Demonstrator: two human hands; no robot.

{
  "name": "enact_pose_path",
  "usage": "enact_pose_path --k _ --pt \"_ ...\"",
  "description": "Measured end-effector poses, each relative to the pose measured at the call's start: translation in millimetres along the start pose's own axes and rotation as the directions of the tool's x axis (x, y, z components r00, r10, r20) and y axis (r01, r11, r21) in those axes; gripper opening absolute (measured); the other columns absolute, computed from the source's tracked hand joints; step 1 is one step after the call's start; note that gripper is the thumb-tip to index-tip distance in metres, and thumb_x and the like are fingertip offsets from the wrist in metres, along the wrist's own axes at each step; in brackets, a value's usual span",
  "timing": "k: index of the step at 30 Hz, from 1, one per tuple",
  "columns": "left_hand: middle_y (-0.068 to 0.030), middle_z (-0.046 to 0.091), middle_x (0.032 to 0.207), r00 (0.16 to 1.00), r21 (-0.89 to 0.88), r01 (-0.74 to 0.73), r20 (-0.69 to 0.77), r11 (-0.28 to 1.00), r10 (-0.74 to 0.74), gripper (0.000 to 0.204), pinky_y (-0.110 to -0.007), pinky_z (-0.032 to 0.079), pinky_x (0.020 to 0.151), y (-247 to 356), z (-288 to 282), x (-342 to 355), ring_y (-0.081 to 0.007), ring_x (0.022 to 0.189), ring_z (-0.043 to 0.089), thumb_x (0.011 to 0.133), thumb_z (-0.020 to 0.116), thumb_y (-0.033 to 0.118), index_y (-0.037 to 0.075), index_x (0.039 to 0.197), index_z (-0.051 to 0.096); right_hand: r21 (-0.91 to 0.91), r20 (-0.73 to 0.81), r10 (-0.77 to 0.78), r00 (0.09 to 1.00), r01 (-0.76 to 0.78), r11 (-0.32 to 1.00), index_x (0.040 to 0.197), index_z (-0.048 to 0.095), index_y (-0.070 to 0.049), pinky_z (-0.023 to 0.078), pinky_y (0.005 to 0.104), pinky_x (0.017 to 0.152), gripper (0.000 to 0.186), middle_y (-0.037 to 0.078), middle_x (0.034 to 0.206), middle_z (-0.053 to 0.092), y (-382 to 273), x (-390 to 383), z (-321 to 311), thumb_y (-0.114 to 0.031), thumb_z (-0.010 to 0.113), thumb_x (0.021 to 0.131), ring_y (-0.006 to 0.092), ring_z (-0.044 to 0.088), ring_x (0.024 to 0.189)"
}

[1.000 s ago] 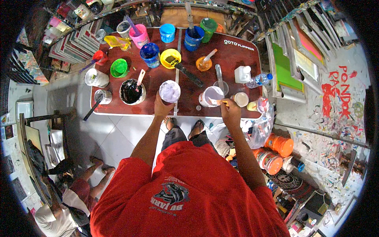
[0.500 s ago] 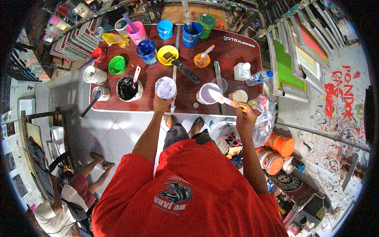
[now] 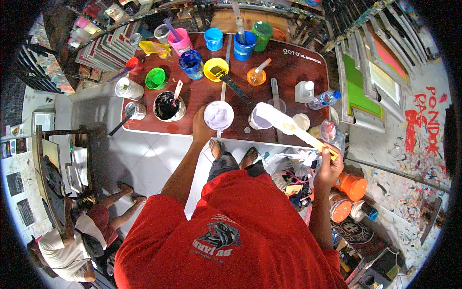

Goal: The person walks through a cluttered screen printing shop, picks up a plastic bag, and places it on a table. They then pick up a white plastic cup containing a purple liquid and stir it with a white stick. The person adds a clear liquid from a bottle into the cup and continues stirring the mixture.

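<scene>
My left hand (image 3: pixel 202 124) is wrapped round a tub of pale lavender paint (image 3: pixel 219 115) at the table's near edge. In my right hand (image 3: pixel 329 167) is a spatula (image 3: pixel 284 121) with a yellow handle, its long blade coated in white paint. Raised and slanting to the left, the blade passes over a second tub of lavender paint (image 3: pixel 258 121) and partly covers it. A lidded round jar (image 3: pixel 301 122) stands beside that tub. Left of my left hand, a wide tub of black paint (image 3: pixel 167 108) has a pale-handled tool standing in it.
Several paint tubs, including a yellow tub (image 3: pixel 216 70) and a blue tub (image 3: pixel 191 65), crowd the brown table (image 3: pixel 298 62). A white bottle (image 3: pixel 304 91) and a water bottle (image 3: pixel 325 99) stand at right. Orange buckets (image 3: pixel 350 187) sit below my right arm. Another person (image 3: pixel 72 245) is at lower left.
My right hand has drawn back to the right and lifted the spatula; its blade has risen out of the right lavender tub. My left hand still holds its tub. The whole view has shifted slightly.
</scene>
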State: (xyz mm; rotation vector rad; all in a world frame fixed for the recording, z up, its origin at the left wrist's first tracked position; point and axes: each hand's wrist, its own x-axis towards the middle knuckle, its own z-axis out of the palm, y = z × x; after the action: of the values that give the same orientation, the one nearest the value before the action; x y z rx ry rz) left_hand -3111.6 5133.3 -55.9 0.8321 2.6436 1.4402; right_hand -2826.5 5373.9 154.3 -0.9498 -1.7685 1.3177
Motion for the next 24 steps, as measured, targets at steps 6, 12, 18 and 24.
enact_pose_path --k 6,12,18,24 --pt "-0.0147 0.060 0.112 0.990 0.060 -0.122 0.081 0.991 0.117 0.060 -0.042 0.041 0.093 76.5 -37.7 14.3 -0.0322 0.107 0.056 0.062 0.081 0.016 0.004 0.115 0.056 -0.159 0.355 -0.260 0.898 0.333 0.930 0.098 0.067 -0.005 0.051 0.0328 0.079 0.016 0.012 0.093 0.070 -43.1 -11.9 50.4 -0.007 0.066 0.082 0.0226 0.067 0.084" --pt "-0.0122 0.060 0.112 0.959 0.120 -0.262 0.138 0.958 0.245 0.058 -0.041 0.041 0.092 91.6 -48.9 5.4 -0.0301 0.107 0.056 0.062 0.080 0.019 0.006 0.114 0.056 -0.148 0.664 -0.442 0.603 0.685 0.713 0.110 0.064 -0.011 0.049 0.0402 0.074 0.033 0.009 0.095 0.063 -35.6 -13.3 99.9 -0.009 0.065 0.077 0.0282 0.061 0.085" --pt "-0.0145 0.059 0.112 0.952 0.102 -0.290 0.134 0.952 0.275 0.062 -0.043 0.041 0.091 90.1 -55.8 2.0 -0.0326 0.107 0.055 0.060 0.082 0.020 0.005 0.115 0.054 -0.123 0.646 -0.509 0.569 0.736 0.666 0.105 0.063 -0.011 0.053 0.0377 0.063 0.026 0.007 0.088 0.065 -45.2 -10.1 104.2 -0.018 0.064 0.079 0.0252 0.064 0.075" --pt "-0.0210 0.052 0.126 0.963 0.065 -0.271 0.023 0.960 0.270 0.075 -0.044 0.033 0.106 124.1 -65.8 11.9 -0.0365 0.122 0.047 0.060 0.082 0.022 0.001 0.124 0.048 -0.068 0.685 -0.454 0.569 0.671 0.738 0.105 0.062 -0.008 0.051 0.0383 0.070 0.025 0.011 0.091 0.065 -71.6 -5.9 96.2 -0.016 0.063 0.082 0.0283 0.063 0.082"
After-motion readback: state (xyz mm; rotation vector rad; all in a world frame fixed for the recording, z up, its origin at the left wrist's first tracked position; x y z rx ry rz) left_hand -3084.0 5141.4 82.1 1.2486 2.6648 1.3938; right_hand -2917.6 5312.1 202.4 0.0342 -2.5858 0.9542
